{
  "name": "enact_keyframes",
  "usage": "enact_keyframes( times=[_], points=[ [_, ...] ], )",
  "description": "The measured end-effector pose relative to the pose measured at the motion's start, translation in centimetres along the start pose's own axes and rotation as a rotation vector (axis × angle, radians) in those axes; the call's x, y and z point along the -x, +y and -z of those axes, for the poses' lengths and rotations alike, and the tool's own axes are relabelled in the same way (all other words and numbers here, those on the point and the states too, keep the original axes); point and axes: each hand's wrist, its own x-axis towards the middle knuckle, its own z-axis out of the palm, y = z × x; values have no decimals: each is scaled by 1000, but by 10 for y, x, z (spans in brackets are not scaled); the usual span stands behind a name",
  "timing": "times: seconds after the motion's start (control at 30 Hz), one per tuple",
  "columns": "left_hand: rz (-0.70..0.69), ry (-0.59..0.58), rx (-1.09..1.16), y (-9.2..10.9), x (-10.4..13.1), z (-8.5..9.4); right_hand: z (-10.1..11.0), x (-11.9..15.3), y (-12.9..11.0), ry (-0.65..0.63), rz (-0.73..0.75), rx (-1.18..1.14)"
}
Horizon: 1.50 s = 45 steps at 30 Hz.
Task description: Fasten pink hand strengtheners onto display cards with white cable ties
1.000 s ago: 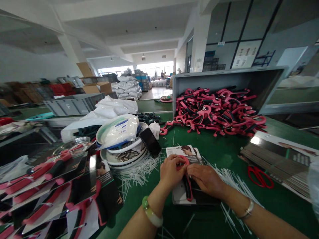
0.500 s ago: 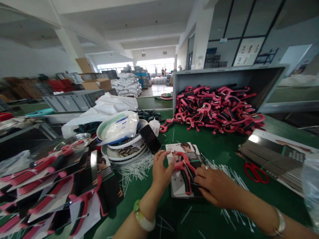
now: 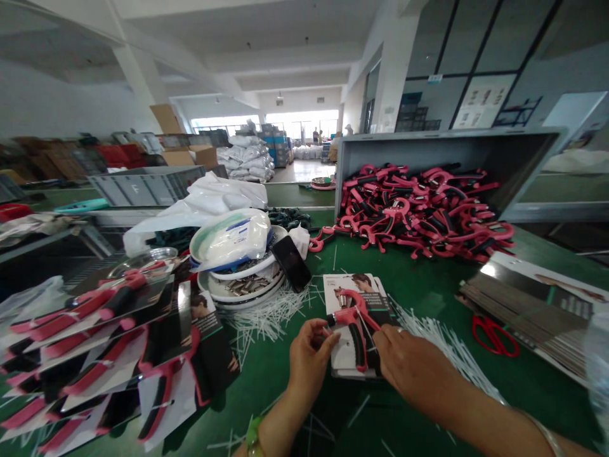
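Observation:
A pair of pink-and-black pliers (image 3: 358, 343) lies on a printed card (image 3: 337, 285) atop a small stack of cards. A thin white cable tie (image 3: 368, 335) crosses the pliers by the handles. My left hand (image 3: 307, 358) is closed in a pinch by the pliers' head, at the card's left edge; what its fingertips hold is too small to make out. My right hand (image 3: 413, 365) is closed over the pink right handle, covering that handle's end and the card's right side.
Carded pliers (image 3: 164, 393) are piled at left. White cable ties (image 3: 266, 317) lie beside stacked bowls (image 3: 233, 295) and a phone (image 3: 291, 263). A grey crate (image 3: 451, 136) on its side spills loose pliers (image 3: 404, 216). Red scissors (image 3: 495, 336) and stacked cards (image 3: 528, 317) are at right.
My left hand has drawn down and its fingers have closed from an open curve into a pinch. My right hand has curled tighter over the handle. The view has shifted slightly.

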Motion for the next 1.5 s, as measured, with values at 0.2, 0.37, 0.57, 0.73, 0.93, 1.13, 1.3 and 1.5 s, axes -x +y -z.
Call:
enact_keyframes(
  times=[0.2,0.37,0.57,0.73,0.93,1.13,1.3,1.5],
  points=[
    [-179,-39,-63,-9,4,3,-16,-20,4,133,-23,-291],
    [-285,-41,-174,-7,-3,4,-26,-31,-10,325,-150,-542],
    [-144,-93,-62,-1,-11,4,-25,-59,-22,392,-301,-937],
    [-265,-31,-271,-2,-12,10,-25,-62,-16,303,-292,-1036],
    [-346,-47,-371,2,-13,4,-23,-50,-13,293,-297,-1024],
    [-416,-47,-379,5,-11,2,-28,-49,-8,212,-318,-1174],
    [-436,-44,-364,5,-11,3,-25,-51,-7,189,-303,-1195],
    [-460,-47,-312,5,-11,3,-26,-54,-4,145,-299,-1217]
  ],
)
